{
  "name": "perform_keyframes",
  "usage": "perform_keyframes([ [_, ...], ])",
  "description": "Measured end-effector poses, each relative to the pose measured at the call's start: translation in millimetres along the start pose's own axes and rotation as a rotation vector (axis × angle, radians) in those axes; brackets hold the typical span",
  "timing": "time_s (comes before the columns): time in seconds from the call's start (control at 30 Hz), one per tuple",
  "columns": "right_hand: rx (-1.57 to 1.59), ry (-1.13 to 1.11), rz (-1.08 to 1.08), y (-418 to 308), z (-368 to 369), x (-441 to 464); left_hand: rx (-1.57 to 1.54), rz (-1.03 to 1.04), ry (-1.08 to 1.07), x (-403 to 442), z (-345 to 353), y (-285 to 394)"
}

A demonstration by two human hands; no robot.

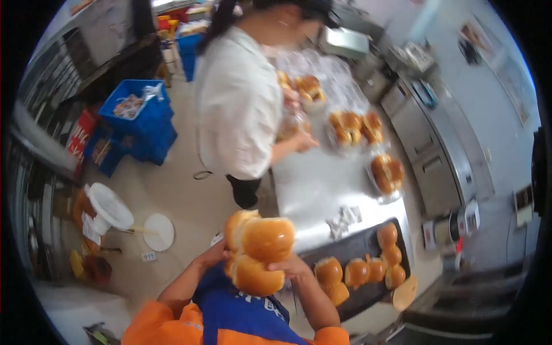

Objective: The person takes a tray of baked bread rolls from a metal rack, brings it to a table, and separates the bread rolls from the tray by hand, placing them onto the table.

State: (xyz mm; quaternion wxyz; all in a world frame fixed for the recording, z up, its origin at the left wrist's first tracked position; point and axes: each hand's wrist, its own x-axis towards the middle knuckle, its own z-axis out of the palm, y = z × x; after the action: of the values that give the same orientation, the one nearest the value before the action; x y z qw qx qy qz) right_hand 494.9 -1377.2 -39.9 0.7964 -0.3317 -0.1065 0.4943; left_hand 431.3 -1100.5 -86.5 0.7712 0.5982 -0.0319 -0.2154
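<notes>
A cluster of joined golden-brown bread buns (261,241) is held up in front of my blue apron. My left hand (219,253) grips its left side, with most of the fingers hidden behind the bread. At its lower right, my right hand (292,267) holds on with fingertips against the crust. To the right, a dark baking tray (368,299) carries several more buns (357,272). The tray lies at the near end of a metal table (310,184).
A co-worker in a white top (236,103) stands at the table's left side, handling bagged bread. Packed loaves (387,174) sit along the table's right side, near clear plastic packaging (328,72). Blue crates (141,123) and a white stool (109,207) stand on the left.
</notes>
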Motion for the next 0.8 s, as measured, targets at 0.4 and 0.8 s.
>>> perform_keyframes([
  [0.4, -0.52, 0.005, -0.325, 42.7, 99.3, 366.5, -0.712, 0.768, 0.634, -107.6, -234.2, 45.4],
  [0.8, -0.131, -0.142, -0.241, -22.5, 121.2, 647.6, -0.138, 1.089, 1.186, -24.3, -412.3, 239.5],
])
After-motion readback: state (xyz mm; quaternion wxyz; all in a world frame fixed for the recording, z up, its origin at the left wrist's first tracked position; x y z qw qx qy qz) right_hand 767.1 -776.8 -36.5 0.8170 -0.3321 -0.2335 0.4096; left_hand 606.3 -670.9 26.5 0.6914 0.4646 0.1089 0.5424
